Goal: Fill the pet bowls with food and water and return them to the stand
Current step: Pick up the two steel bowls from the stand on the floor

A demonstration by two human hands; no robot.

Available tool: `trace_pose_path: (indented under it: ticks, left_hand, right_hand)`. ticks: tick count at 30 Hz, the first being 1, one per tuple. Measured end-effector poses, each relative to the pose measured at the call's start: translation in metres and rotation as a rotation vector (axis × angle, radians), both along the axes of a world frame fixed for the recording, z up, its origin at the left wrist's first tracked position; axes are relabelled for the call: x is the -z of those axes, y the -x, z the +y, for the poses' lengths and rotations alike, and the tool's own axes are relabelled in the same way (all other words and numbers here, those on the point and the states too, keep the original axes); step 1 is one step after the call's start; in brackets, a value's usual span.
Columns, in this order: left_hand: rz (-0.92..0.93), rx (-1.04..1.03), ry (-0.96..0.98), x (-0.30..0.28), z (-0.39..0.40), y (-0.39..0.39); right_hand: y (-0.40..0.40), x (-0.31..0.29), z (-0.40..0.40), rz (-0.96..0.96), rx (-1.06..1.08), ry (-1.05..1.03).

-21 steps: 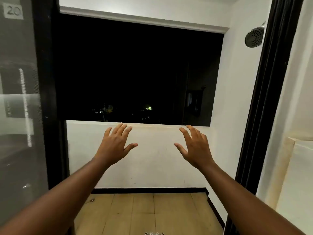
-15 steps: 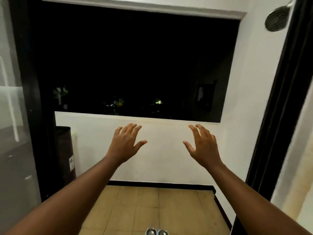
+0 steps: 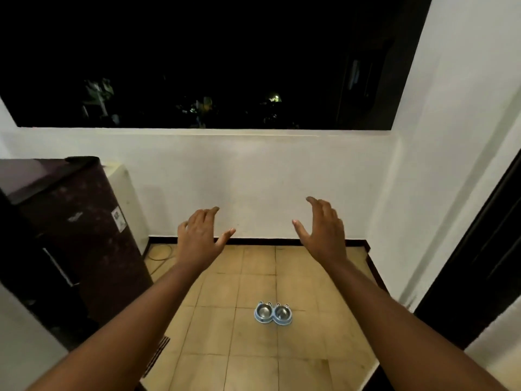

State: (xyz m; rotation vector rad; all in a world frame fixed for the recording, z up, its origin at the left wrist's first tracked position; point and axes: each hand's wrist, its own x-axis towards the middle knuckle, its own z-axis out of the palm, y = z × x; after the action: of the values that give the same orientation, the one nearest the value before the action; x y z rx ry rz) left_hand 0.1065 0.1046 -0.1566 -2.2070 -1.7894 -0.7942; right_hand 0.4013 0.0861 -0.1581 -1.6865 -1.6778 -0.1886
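Observation:
A light blue double pet-bowl stand (image 3: 273, 321) sits on the tan tiled floor, a little right of centre. Two shiny metal bowls rest in it side by side, the left bowl (image 3: 264, 310) and the right bowl (image 3: 282, 312); both look empty. My left hand (image 3: 200, 235) and my right hand (image 3: 324, 228) are stretched out in front of me at arm's length, well above the stand. Their fingers are spread and relaxed, and neither hand holds anything.
A dark maroon fridge (image 3: 70, 235) stands at the left with a cable (image 3: 159, 253) on the floor beside it. A low white wall (image 3: 253, 179) with a dark night opening above closes the far side. A black door frame (image 3: 479, 263) borders the right.
The view has tilted down and moved forward through the doorway; the fridge and the whole bowl stand have come into sight. Both hands stay raised, fingers now bent slightly forward.

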Motion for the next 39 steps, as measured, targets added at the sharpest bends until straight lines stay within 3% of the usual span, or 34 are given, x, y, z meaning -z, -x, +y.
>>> trace_pose_path:
  ticks: [6, 21, 27, 33, 39]
  left_hand:
    - [-0.118, -0.028, 0.224, 0.084, 0.036, -0.006]
    - [-0.378, -0.002, 0.799, 0.216, 0.14, -0.032]
    - [-0.419, -0.063, 0.88, 0.258, 0.216, -0.063]
    - [-0.427, -0.106, 0.928, 0.285, 0.303, -0.105]
    - [-0.46, -0.153, 1.026, 0.317, 0.367, -0.139]
  right_hand:
    - [0.004, 0.096, 0.018, 0.138, 0.095, 0.185]
    - [-0.03, 0.214, 0.08, 0.266, 0.307, 0.528]
    - [-0.058, 0.269, 0.162, 0.276, 0.298, 0.651]
    - [-0.083, 0.314, 0.254, 0.447, 0.331, 0.741]
    - [-0.105, 0.353, 0.315, 0.401, 0.318, 0.894]
